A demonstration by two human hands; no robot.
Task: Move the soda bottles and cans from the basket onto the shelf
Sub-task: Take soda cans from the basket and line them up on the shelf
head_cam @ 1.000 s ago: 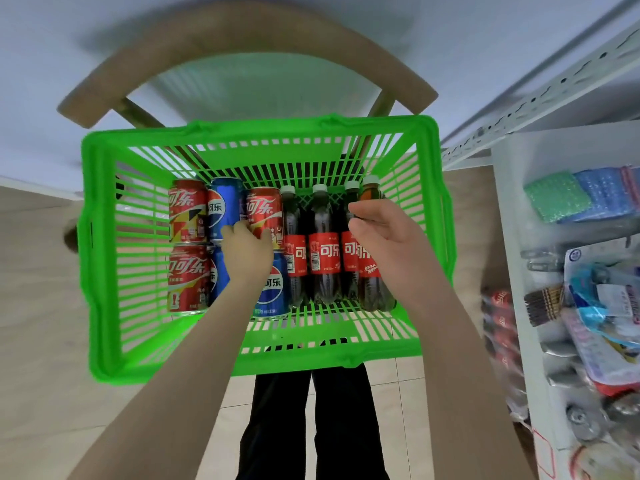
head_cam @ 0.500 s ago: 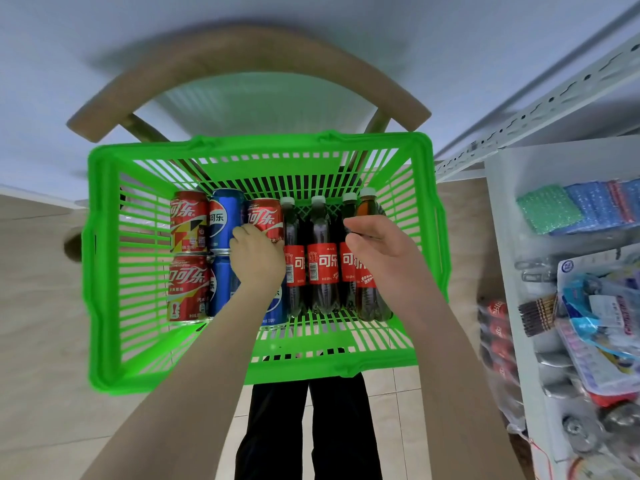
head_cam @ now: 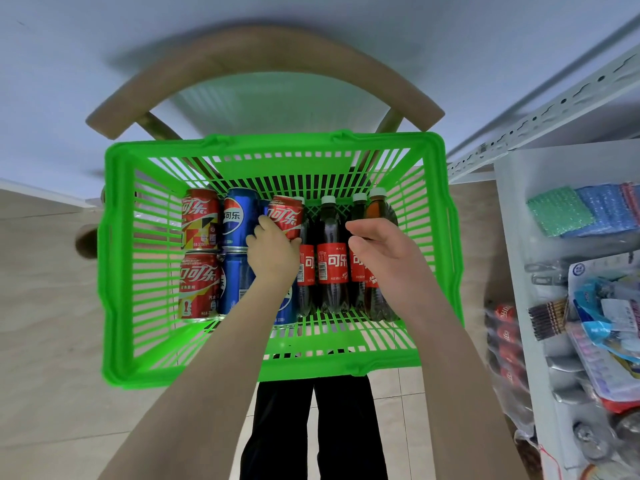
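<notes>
In the green basket (head_cam: 116,271), about 12 o'clock from the left hand (head_cam: 273,252): one red can (head_cam: 287,216) now sits higher than a second ago. It has left the far row and its near end is off the basket floor. Left hand grips that near end, fingers wrapped round it.

Right hand (head_cam: 381,251) has shifted little. It is curled over the shoulder of the amber bottle (head_cam: 379,209) at the 3 o'clock end of the row. Grip looks closed on it, though the fingers also overlap the neighbouring cola bottle (head_cam: 332,258). That bottle has not visibly risen.

Reading: first pick under way, can leading, nothing on the shelf (head_cam: 509,220) yet. The shelf stands at 3 o'clock of the basket.

Orientation: the held can's long axis runs roughly 7 to 1 o'clock, top end away and tipped up. The bottles lie flat on a 6–12 axis, caps at 12. The other cans lie the same way, in two rows at 9 o'clock.
</notes>
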